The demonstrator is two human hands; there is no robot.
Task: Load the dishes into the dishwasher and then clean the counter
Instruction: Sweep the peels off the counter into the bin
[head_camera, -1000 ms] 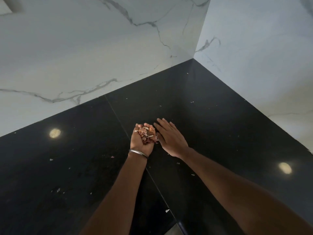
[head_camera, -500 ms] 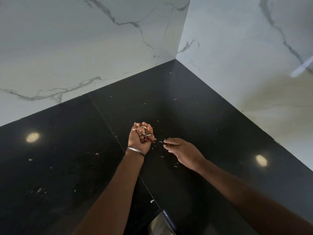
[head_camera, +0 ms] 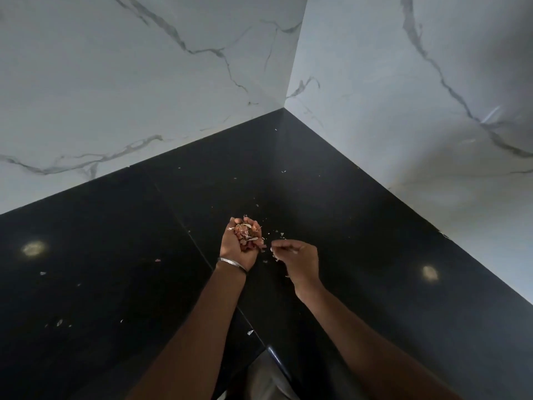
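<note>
Gathering scraps off the black desk (head_camera: pixel 360 255), I cup a pile of peelings (head_camera: pixel 248 235) in my left hand (head_camera: pixel 238 246), at 12 o'clock. My right hand (head_camera: pixel 300 259) pinches flakes just beside it. I'd keep the cup level and work outward toward 9.

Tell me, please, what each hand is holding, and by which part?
Left hand cups a heap of pinkish-brown papery peels in its palm; right hand's fingertips seem to pinch a tiny scrap.

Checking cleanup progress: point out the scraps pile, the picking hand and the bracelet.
scraps pile (head_camera: pixel 247 235), head view, middle of the heap in the cupped left palm
right hand (head_camera: pixel 300 259), head view, back of the hand
bracelet (head_camera: pixel 232 264), head view, band across the left wrist
</note>
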